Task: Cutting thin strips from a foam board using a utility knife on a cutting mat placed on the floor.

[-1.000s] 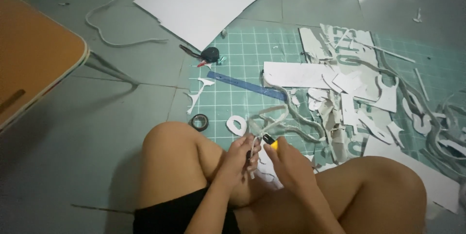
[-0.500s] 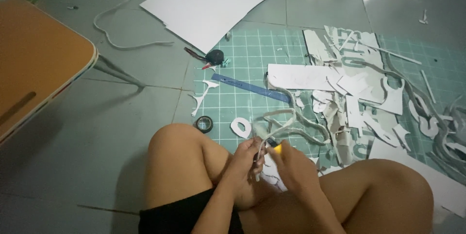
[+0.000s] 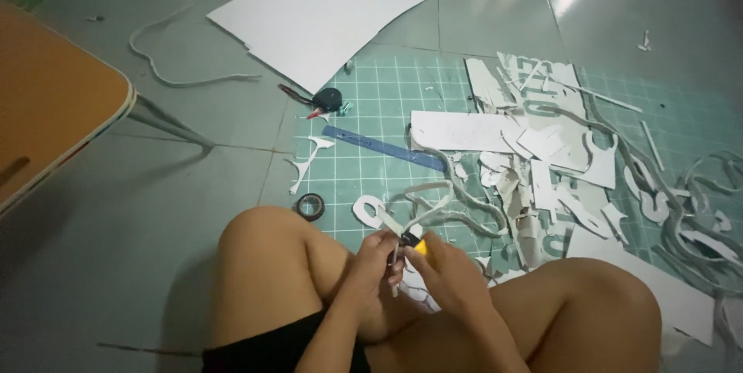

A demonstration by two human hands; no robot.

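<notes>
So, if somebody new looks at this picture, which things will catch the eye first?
First, the two hands at the bottom centre, between the bent knees: the left hand pinches a thin white strip while the right hand holds a small yellow-and-black tool against it. Next, the heap of white cut-out scraps spread over the green cutting mat on the right. A large white sheet lies on the floor above.

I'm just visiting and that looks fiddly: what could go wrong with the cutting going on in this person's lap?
The right hand works a yellow cutter on a white strip pinched by the left hand, so a slip might nick a finger. All this happens just above the bare knees, which a slip could also reach. The scraps piled on the green mat might snag the dangling strip.
</notes>
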